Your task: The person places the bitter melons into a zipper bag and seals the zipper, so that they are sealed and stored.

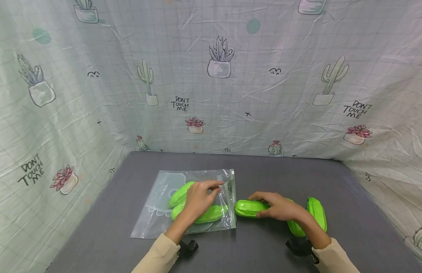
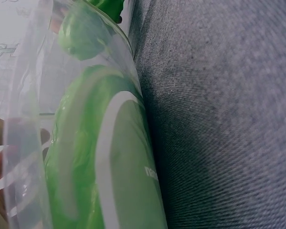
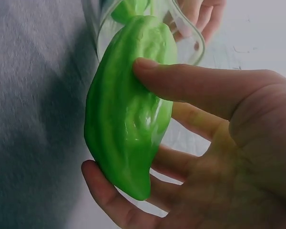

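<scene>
A pale curtain printed with potted cacti and "DON'T TOUCH ME" lettering rises behind your grey bench at lower center.

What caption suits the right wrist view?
Right grip holding a ridged green gourd at the open mouth of a clear plastic bag.

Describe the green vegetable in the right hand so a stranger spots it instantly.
On the dark grey table, find the clear plastic bag. Just right of its mouth is a ridged, glossy green vegetable. The right hand grips it, whereas its lookalikes lie inside the bag or farther right.
</scene>
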`<state>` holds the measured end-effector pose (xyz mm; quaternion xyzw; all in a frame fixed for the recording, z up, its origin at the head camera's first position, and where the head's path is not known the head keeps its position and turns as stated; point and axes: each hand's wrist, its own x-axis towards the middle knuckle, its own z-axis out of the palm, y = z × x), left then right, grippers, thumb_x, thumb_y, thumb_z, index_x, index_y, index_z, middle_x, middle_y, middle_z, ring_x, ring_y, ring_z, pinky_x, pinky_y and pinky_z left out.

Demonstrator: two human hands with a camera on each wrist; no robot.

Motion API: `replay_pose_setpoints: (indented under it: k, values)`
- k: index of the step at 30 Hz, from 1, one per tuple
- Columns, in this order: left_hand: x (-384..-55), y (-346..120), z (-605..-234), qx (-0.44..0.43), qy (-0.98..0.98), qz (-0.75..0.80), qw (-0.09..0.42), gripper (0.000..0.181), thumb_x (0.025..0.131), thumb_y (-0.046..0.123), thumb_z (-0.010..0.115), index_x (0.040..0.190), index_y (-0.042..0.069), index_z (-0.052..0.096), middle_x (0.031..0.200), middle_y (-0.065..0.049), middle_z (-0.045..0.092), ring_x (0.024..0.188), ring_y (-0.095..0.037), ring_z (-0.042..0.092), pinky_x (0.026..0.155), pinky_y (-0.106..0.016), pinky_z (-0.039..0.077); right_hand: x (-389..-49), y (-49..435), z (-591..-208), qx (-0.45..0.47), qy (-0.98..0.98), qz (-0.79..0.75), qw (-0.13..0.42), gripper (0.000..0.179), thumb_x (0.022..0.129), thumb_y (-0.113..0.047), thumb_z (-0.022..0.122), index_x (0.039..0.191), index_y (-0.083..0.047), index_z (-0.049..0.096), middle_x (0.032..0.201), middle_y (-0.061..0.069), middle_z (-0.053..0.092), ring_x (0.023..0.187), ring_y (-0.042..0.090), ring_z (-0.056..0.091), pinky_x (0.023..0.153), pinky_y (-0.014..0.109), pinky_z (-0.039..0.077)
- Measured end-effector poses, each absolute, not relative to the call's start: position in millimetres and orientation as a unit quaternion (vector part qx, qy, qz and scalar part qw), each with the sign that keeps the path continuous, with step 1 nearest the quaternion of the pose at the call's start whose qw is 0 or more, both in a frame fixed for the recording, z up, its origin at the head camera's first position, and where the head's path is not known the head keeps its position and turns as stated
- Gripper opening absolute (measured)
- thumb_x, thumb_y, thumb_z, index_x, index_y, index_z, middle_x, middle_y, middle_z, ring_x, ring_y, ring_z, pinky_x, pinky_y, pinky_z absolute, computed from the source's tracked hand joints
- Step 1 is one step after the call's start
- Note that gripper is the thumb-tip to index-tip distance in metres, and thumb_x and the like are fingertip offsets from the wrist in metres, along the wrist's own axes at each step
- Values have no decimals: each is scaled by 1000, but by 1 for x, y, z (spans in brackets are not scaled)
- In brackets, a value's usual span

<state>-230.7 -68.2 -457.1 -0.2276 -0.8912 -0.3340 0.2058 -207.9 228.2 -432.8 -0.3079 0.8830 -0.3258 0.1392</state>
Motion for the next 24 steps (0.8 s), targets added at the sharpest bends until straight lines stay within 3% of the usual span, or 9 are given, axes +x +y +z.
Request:
replay_pose_setpoints:
  k: [6,15,24]
  values:
    - [-230,-68,-456,-230,-891,-332,208,22,91,18,79,112,25,81,96,5,82,59,2,54,43,-18,29,-206,222,-438,-311,881,-325,149,46,94,-25,75,137,-15,62,135,12,66,113,23,63,84,33,49]
    - [-231,-68,-455,-234,-889,-333,209,22,90,16,79,111,24,81,96,4,82,59,2,54,43,-17,28,-207,216,-444,-306,877,-337,151,47,97,-31,73,139,-13,61,138,13,66,123,34,62,91,40,51]
    - [-232,-69,-457,-235,-888,-335,209,22,91,17,79,112,23,81,97,4,82,65,-2,64,44,-18,31,-207,212,-445,-298,880,-344,138,46,96,-31,74,137,-12,63,133,11,68,117,28,64,88,36,51]
